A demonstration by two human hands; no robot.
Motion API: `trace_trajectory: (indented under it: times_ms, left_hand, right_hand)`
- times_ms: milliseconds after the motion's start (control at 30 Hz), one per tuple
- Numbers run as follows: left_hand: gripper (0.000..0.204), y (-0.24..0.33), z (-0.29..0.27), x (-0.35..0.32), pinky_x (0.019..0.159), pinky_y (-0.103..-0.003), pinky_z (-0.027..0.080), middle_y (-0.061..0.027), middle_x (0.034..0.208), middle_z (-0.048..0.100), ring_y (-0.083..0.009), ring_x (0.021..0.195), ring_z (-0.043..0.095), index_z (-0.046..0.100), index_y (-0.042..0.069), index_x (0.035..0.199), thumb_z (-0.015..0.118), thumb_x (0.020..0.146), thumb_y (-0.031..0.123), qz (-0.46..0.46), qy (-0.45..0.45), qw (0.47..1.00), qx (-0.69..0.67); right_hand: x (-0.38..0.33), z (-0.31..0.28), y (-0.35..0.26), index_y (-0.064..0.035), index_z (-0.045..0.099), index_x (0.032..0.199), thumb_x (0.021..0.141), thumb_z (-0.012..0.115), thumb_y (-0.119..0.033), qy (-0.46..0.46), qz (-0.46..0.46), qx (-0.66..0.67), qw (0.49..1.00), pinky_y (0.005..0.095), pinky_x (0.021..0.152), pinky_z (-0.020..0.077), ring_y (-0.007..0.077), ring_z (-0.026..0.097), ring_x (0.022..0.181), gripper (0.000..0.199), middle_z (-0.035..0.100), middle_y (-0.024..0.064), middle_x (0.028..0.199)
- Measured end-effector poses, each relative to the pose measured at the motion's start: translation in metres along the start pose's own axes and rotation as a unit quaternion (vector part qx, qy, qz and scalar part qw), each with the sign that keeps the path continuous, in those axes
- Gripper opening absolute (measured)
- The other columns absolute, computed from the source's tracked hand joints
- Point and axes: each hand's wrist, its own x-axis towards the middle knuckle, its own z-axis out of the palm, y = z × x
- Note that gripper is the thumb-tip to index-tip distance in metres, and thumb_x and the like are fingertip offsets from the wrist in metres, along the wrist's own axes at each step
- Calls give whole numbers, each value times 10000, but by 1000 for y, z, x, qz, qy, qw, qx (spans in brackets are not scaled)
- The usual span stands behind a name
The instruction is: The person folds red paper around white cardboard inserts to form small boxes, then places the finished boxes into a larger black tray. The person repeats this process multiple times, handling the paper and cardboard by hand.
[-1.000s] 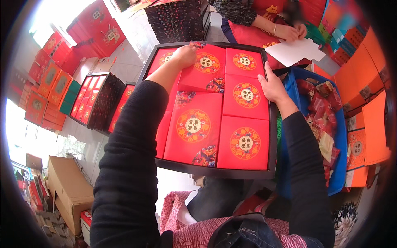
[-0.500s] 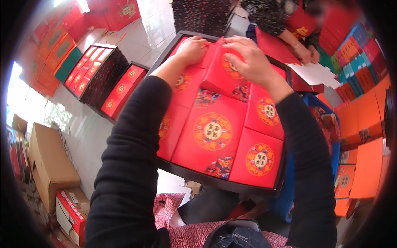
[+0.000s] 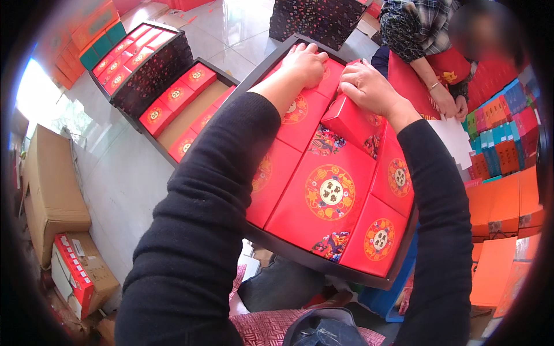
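Observation:
A dark tray [image 3: 323,263] rests over my lap, packed with several red boxes that carry gold round emblems. The biggest red box [image 3: 323,196] lies in its middle. My left hand [image 3: 304,62] presses flat on a small red box at the tray's far end. My right hand [image 3: 369,89] grips a small red box [image 3: 350,121] that is tilted up out of its slot near the tray's far right.
Another person [image 3: 430,40] sits across, hands on a red sheet and white paper [image 3: 456,141]. Two more dark trays of red boxes [image 3: 173,109], [image 3: 141,55] lie on the floor at left. Cardboard cartons [image 3: 49,190] stand lower left. Orange and blue packs [image 3: 502,190] pile at right.
My right hand moved from the tray's right side to the far end and lifted a small red box on a tilt. My left hand stayed at the far end.

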Motion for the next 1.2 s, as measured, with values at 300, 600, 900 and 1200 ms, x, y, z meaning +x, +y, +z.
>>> trace_trajectory:
  times_ms: [300, 600, 900, 1200]
  left_hand:
    - [375, -1, -1, 1, 1062, -396, 349, -137, 1305, 509, -316, 1249, 449, 588, 172, 1258, 464, 939, 327, -12, -5, 1000, -4]
    - [378, -7, 5, 2, 1054, -392, 360, -138, 1326, 491, -319, 1234, 453, 569, 184, 1276, 462, 942, 325, -23, -10, 1000, 4]
    - [406, 1, -1, 8, 1052, -384, 366, -149, 1292, 503, -315, 1240, 453, 545, 145, 1296, 449, 951, 337, -6, -33, 999, 11]
    - [567, 5, -18, 1, 1144, -506, 204, -157, 1492, 336, -311, 1418, 242, 389, 137, 1427, 353, 975, 477, -23, -150, 988, 32]
  right_hand:
    - [-1, 37, 4, -78, 604, 921, 946, 473, -322, 148, 0, 19, 989, 469, 941, 381, 323, 539, 1029, 278, 590, 106, 987]
    - [15, 21, 34, -53, 610, 970, 857, 511, -294, 45, 154, -41, 986, 426, 949, 424, 352, 539, 1065, 284, 593, 162, 1066]
    - [-14, 62, 32, -44, 484, 1267, 964, 467, -382, 108, 214, -28, 971, 515, 1119, 234, 374, 304, 1378, 454, 325, 209, 1486]
    - [-24, 31, -41, -78, 65, 1524, 974, 277, -560, -112, 310, 70, 941, 543, 1156, 80, 315, 20, 1470, 761, 36, 148, 1591]
